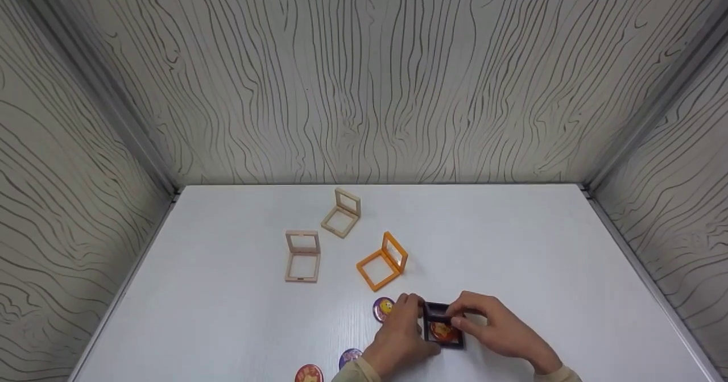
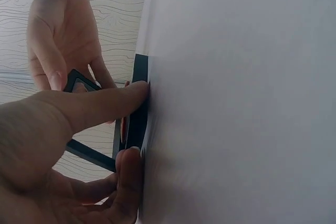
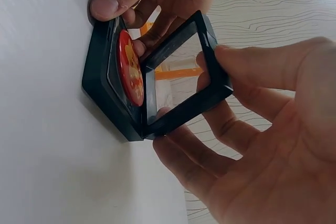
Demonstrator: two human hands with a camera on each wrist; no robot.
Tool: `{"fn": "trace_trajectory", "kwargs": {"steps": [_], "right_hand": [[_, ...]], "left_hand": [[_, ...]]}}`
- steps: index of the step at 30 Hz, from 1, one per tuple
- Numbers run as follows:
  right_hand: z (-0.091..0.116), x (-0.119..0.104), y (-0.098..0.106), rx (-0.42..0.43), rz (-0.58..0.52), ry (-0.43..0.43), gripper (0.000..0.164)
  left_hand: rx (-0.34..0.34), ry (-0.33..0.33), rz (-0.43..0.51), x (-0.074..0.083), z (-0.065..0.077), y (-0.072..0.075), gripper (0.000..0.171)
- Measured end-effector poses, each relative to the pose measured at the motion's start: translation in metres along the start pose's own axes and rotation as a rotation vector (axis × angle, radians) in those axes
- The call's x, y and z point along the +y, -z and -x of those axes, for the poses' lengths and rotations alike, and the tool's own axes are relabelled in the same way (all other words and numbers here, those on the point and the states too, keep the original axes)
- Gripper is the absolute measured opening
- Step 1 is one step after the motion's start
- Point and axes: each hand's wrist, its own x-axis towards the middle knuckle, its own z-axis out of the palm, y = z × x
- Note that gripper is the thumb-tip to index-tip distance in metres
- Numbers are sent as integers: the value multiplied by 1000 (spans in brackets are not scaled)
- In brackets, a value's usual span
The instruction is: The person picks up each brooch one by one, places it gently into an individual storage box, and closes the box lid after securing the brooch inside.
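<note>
A black hinged display case point(image 3: 189, 102) stands partly raised at its lid, its base flat on the white table. On the base's clear film lies a round red badge point(image 3: 130, 69) with a yellow figure. My left hand point(image 1: 401, 336) grips the base at its side, thumb on the near edge and fingers at the far end. With thumb and fingers, my right hand point(image 1: 500, 325) pinches the tilted lid by its free edge. In the left wrist view, the left thumb point(image 2: 105, 106) crosses in front of the case and hides part of it.
Beyond the hands stand an open orange case point(image 1: 368, 280), a pinkish case point(image 1: 288, 268) and a beige case point(image 1: 330, 228). A purple badge point(image 1: 384, 309) lies beside the left hand. Nearer are a blue-purple badge point(image 1: 348, 357), partly behind the sleeve, and another red badge point(image 1: 309, 374).
</note>
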Motion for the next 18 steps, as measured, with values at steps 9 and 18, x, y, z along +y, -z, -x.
{"fn": "trace_trajectory", "kwargs": {"steps": [9,18], "right_hand": [[2,-2,-4,-14,86,99,15],[4,0,-7,26,226,128,13]], "left_hand": [[-12,11,16,-2,1,0,70],[30,-71,-48,-4,1,2,68]]}}
